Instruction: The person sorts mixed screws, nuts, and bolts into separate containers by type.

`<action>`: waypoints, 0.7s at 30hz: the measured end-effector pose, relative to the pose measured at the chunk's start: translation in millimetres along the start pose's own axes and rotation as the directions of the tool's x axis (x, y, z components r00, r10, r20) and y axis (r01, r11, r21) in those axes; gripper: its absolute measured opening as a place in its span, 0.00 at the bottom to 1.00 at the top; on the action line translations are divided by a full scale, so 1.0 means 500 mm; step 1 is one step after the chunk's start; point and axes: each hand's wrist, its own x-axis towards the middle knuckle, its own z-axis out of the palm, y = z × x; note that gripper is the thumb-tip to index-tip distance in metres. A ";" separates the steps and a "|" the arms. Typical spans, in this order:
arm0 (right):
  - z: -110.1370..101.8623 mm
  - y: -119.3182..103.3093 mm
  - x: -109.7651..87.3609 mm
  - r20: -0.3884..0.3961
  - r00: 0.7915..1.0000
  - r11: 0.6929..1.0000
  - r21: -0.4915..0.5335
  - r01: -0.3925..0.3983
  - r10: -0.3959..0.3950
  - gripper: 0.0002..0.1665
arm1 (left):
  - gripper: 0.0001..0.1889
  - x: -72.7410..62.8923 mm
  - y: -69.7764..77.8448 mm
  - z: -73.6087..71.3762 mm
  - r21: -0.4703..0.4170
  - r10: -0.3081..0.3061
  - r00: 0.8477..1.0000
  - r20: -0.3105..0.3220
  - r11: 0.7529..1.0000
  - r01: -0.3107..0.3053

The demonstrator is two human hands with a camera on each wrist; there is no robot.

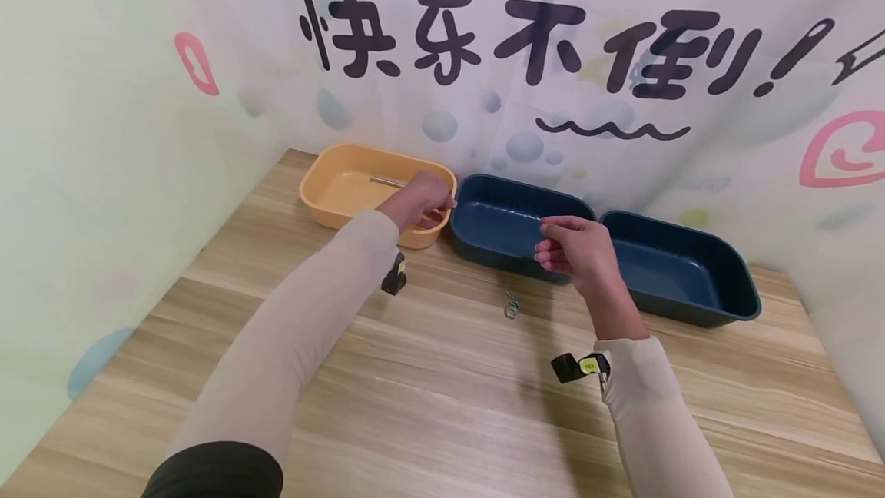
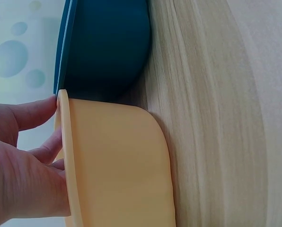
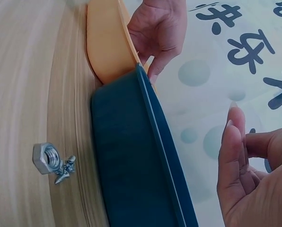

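Observation:
My left hand point(image 1: 425, 198) is at the right end of the yellow bin point(image 2: 122, 156). Its thumb point(image 2: 34, 113) lies over the rim while the other fingers reach inside, gripping the bin's end wall. A long metal bolt point(image 1: 387, 180) lies in that bin, partly hidden behind the hand. Above the middle blue bin point(image 1: 494, 225) hovers my right hand point(image 1: 577, 248), fingers loosely bent and thumb near them, with nothing visible between them. On the table in front of this bin sit a hex nut point(image 3: 46, 158) and small screws point(image 3: 66, 169).
Another blue bin point(image 1: 681, 267) stands to the right, completing a row along the back of the wooden table point(image 1: 442, 398). Behind the row hangs a printed cloth point(image 1: 429, 91) with large dark characters.

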 end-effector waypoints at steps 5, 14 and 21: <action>0.002 0.004 0.002 0.001 1.000 1.000 -0.010 0.000 0.000 0.17 | 0.11 -0.001 -0.001 0.000 0.003 0.002 1.000 -0.009 1.000 -0.002; 0.006 0.009 0.004 0.002 1.000 1.000 -0.016 -0.001 0.001 0.17 | 0.17 -0.001 -0.001 0.001 0.016 0.011 1.000 -0.023 1.000 -0.010; 0.009 0.013 0.004 0.007 1.000 1.000 -0.008 -0.016 0.016 0.17 | 0.16 0.001 -0.005 -0.001 0.012 0.009 1.000 0.000 1.000 -0.009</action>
